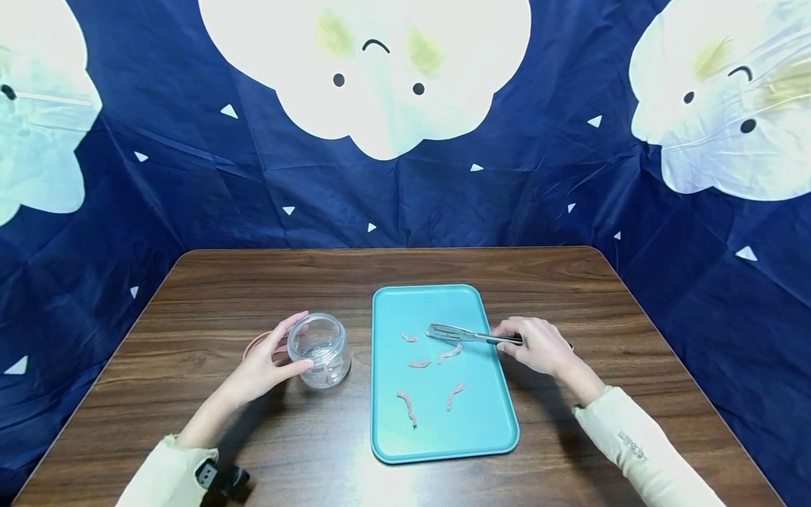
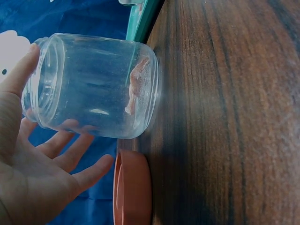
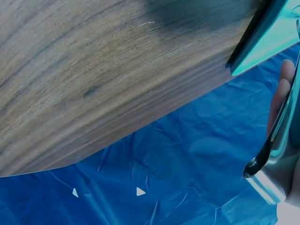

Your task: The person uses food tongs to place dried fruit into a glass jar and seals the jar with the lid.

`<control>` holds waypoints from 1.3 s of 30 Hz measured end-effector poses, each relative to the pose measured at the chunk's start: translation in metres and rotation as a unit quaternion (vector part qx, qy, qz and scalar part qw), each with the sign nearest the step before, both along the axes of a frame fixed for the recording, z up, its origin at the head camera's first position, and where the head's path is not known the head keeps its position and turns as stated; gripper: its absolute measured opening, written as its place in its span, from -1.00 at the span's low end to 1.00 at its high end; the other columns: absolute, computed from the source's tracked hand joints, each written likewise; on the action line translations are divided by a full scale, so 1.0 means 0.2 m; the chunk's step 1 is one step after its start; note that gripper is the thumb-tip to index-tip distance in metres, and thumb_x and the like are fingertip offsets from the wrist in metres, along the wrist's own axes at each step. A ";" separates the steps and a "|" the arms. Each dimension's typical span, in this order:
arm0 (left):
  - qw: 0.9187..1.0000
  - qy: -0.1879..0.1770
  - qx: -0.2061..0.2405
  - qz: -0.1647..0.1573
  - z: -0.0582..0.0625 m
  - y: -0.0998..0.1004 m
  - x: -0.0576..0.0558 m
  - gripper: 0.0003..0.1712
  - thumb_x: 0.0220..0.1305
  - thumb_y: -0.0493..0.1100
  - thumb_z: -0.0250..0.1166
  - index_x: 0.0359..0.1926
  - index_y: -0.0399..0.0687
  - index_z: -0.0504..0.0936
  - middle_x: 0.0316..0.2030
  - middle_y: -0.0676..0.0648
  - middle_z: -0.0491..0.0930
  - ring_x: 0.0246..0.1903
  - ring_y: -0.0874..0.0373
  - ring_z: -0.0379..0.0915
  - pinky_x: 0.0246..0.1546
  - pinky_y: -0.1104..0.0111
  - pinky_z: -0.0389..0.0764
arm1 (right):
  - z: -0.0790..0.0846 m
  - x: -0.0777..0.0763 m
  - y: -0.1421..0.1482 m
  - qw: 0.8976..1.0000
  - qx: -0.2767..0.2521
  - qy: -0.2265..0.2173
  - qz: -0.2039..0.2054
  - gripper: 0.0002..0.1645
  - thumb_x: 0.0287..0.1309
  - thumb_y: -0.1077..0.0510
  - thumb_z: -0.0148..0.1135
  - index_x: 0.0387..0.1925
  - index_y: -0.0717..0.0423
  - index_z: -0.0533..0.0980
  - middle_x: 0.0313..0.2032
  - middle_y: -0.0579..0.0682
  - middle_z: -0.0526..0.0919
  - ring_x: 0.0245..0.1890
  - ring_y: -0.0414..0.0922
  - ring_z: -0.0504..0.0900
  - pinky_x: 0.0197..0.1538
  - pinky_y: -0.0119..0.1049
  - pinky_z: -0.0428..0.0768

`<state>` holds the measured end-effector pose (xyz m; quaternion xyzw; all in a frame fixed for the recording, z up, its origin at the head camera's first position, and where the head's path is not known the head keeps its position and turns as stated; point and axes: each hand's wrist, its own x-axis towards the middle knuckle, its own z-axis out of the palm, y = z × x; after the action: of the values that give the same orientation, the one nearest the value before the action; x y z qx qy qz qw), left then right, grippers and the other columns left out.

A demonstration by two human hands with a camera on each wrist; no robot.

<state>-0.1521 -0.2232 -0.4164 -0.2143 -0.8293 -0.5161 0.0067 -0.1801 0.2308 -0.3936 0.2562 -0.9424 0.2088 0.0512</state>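
My left hand (image 1: 258, 372) holds a clear jar (image 1: 328, 372) near its mouth, thumb on one side and fingers on the other. The jar stands upright on the table without a lid. Inside it, in the left wrist view, a pinkish strip (image 2: 136, 84) lies at the bottom. My right hand (image 1: 541, 346) grips metal tongs (image 1: 457, 333) by their dark handle, their tips over the upper part of a turquoise tray (image 1: 431, 303). Several pinkish strips, such as a long one (image 1: 407, 408), lie on the tray. Whether the tips pinch a strip is too small to tell.
A reddish-brown round lid (image 2: 133, 187) rests on the table behind my left hand. The wooden table (image 1: 304, 451) meets a blue cloth backdrop (image 1: 203, 190) with cloud shapes at the back and sides. Beside my left sleeve is a black device (image 1: 224, 479).
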 end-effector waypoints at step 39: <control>1.000 0.000 -0.004 0.002 0.00 0.00 0.00 -0.16 -0.01 -0.22 0.35 0.28 0.07 0.12 0.09 -0.26 0.31 -0.11 -0.16 0.40 -0.21 0.11 0.48 | 0.32 0.05 -0.32 0.985 -0.091 0.072 0.126 -0.76 -0.01 0.18 0.27 -0.24 -0.13 0.58 -0.35 -0.30 0.57 -0.79 -0.38 0.19 -0.76 -0.45 0.20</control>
<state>-0.1515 -0.2234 -0.4158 -0.2131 -0.8319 -0.5124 0.0065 -0.1706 0.1668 -0.3287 0.3817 -0.8733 0.2799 0.1155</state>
